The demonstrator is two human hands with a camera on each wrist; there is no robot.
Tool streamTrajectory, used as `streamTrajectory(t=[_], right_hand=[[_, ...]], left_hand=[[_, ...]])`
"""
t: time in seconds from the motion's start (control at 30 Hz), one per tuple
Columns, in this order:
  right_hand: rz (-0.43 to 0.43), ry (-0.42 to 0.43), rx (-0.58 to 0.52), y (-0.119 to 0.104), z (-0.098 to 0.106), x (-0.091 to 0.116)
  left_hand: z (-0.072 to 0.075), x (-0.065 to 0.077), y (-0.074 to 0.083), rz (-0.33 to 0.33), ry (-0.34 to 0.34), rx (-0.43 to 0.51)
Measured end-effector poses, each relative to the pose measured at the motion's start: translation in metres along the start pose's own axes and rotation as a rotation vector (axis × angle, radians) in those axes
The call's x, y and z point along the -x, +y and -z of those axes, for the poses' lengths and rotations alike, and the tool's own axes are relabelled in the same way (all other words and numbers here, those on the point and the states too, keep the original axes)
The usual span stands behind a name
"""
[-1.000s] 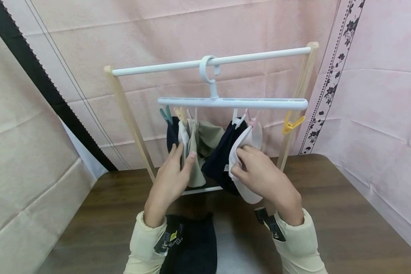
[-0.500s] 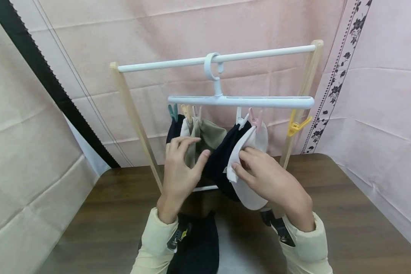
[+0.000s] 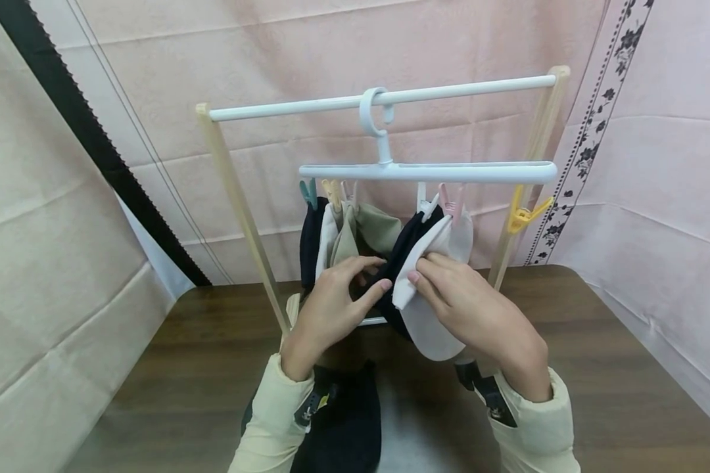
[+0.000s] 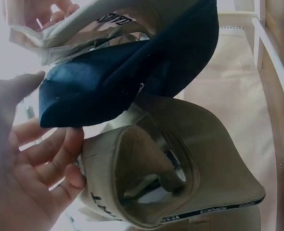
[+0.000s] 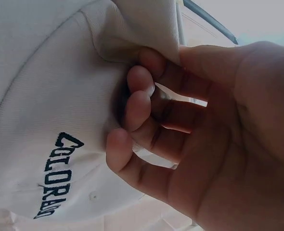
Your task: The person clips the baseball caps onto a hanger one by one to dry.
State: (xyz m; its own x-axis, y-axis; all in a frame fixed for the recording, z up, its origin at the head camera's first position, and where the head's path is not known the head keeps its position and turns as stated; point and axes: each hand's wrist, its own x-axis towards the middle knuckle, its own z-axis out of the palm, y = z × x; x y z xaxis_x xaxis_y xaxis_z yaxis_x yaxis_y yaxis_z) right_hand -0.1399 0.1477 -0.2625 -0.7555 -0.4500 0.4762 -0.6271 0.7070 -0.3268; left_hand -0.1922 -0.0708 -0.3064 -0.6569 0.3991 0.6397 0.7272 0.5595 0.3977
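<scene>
A white baseball cap (image 3: 434,322), dark-lettered in the right wrist view, hangs by a pink clip (image 3: 451,205) near the hanger's right part. My right hand (image 3: 482,309) pinches its edge between thumb and curled fingers. Beside it hangs a navy cap (image 4: 132,72) on a white clip (image 3: 427,207). My left hand (image 3: 337,305) has its thumb and fingers around the navy cap's near edge, touching both sides. Below that cap in the left wrist view is an olive cap (image 4: 204,139), and my fingertips lie close to it.
A pale blue hanger (image 3: 438,172) hooks over the rack's white top rod (image 3: 302,107). White and dark caps also hang at its left, under teal (image 3: 309,194) and cream clips (image 3: 332,194). A yellow clip (image 3: 523,213) hangs at right. Dark fabric (image 3: 355,420) lies on the table.
My left hand has moved right, from the caps at the left to the navy cap's edge. The right hand stays on the white cap. The head view has shifted slightly.
</scene>
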Motion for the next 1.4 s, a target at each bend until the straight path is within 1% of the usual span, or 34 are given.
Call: streamTrajectory(t=[0.1,0.17,0.23,0.3,0.4,0.5,0.63,0.73,0.8,0.87,0.93,1.0,1.03,1.13,1.23,1.33,1.4], right_hand=[[0.006,0.002,-0.016,-0.001,0.000,-0.001],[0.001,0.007,-0.036,-0.002,0.001,-0.001],[-0.012,0.020,-0.059,-0.001,0.002,-0.001],[-0.031,0.031,-0.087,0.000,0.004,0.000],[-0.079,0.043,-0.121,0.005,0.008,0.004],[-0.125,0.052,-0.108,0.010,0.012,0.006],[-0.230,0.080,-0.049,0.018,0.018,0.008],[-0.317,0.107,-0.071,0.026,0.020,0.007],[-0.342,0.126,-0.122,0.031,0.020,0.006],[-0.325,0.120,-0.217,0.036,0.018,0.003],[-0.284,0.099,-0.286,0.041,0.014,0.000],[-0.237,0.081,-0.336,0.044,0.011,-0.002],[-0.229,0.075,-0.355,0.044,0.010,-0.003],[-0.217,0.086,-0.345,0.043,0.010,-0.001],[-0.223,0.084,-0.310,0.038,0.014,0.003],[-0.215,0.025,-0.291,0.032,0.018,0.008],[-0.189,-0.013,-0.273,0.028,0.020,0.011]], left_hand=[[-0.001,0.000,-0.001,-0.033,0.002,0.001],[-0.001,-0.001,-0.002,-0.051,0.025,-0.015],[0.001,-0.001,-0.004,-0.055,0.061,-0.028],[0.003,0.000,-0.006,-0.045,0.091,-0.026],[0.008,0.001,-0.010,-0.013,0.125,0.006],[0.013,0.002,-0.014,0.020,0.143,0.030],[0.021,0.003,-0.018,0.052,0.139,0.039],[0.027,0.005,-0.021,0.052,0.115,0.054],[0.031,0.006,-0.024,0.037,0.091,0.069],[0.034,0.006,-0.026,0.020,0.083,0.096],[0.035,0.005,-0.029,0.012,0.085,0.121],[0.034,0.005,-0.032,0.020,0.100,0.138],[0.034,0.004,-0.034,0.028,0.106,0.142],[0.033,0.005,-0.037,0.073,0.097,0.138],[0.034,0.007,-0.040,0.139,0.056,0.132],[0.034,0.009,-0.042,0.198,-0.001,0.133],[0.032,0.008,-0.043,0.211,-0.032,0.128]])
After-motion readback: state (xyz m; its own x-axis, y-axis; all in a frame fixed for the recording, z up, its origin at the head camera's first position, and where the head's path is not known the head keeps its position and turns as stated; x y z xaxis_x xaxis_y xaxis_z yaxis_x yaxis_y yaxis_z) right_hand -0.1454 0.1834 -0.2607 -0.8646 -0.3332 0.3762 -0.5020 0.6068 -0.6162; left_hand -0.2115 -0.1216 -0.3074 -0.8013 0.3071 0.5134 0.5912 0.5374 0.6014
